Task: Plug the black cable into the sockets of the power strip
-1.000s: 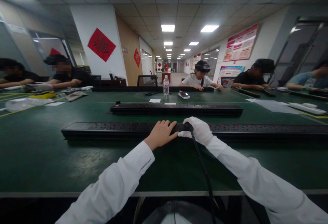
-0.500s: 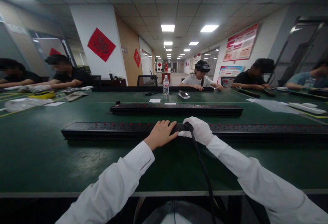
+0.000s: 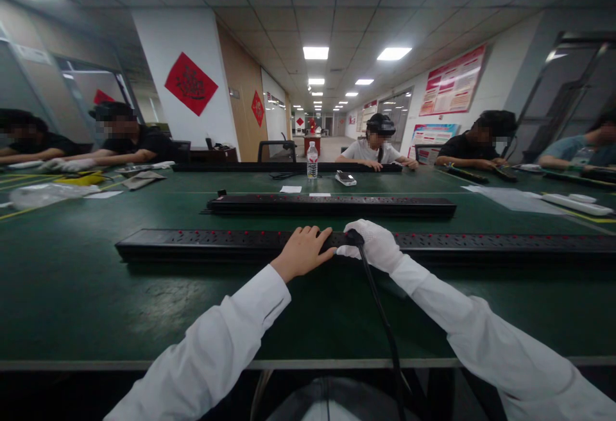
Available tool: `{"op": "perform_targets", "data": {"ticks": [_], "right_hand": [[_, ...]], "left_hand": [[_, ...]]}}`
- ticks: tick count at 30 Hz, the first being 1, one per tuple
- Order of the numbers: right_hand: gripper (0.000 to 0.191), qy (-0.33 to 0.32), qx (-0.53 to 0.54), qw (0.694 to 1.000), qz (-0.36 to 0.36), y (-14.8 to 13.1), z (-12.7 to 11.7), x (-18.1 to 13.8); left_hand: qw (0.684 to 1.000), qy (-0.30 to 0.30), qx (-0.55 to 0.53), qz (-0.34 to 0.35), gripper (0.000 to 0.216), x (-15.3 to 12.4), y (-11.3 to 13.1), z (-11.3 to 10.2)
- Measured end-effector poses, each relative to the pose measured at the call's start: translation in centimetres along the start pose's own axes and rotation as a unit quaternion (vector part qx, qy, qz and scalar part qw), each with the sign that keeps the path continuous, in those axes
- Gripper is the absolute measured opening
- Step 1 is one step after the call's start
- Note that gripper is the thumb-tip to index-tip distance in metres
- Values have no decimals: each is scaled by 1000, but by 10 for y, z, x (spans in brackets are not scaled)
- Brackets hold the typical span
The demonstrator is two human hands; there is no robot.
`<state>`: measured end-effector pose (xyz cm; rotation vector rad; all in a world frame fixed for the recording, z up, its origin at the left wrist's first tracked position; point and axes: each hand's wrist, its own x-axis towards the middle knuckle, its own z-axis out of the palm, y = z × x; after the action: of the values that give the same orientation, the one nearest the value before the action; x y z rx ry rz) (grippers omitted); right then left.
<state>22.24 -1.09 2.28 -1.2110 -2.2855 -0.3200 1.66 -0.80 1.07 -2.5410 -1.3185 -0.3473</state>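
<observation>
— Where is the long power strip [image 3: 192, 242]?
— It lies across the green tabletop [image 3: 86, 305], near the person, with a second strip [image 3: 332, 205] parallel behind it.
— And the left hand [image 3: 303, 251]?
— Bare, resting on the strip's middle. The fingers are bent loosely over its top, pressing down without gripping.
— The right hand [image 3: 376, 246]?
— White-gloved, just beside the left and closed around the plug [image 3: 355, 237] at the strip. The plug's black cable [image 3: 381, 315] runs back off the tabletop edge.

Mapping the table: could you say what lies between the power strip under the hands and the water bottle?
Head view: a second black power strip and white paper slips.
</observation>
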Motion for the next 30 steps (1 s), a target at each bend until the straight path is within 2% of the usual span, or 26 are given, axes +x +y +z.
{"op": "perform_targets", "data": {"ticks": [16,30], "right_hand": [[40,-11,13,1000,-3,1,-3,1],[42,-12,3,1000,-10,1,-4,1]], "left_hand": [[1000,-21,-11,-1,61,0,-1,-2],[1000,-11,-8,-1,61,0,0,-2]]}}
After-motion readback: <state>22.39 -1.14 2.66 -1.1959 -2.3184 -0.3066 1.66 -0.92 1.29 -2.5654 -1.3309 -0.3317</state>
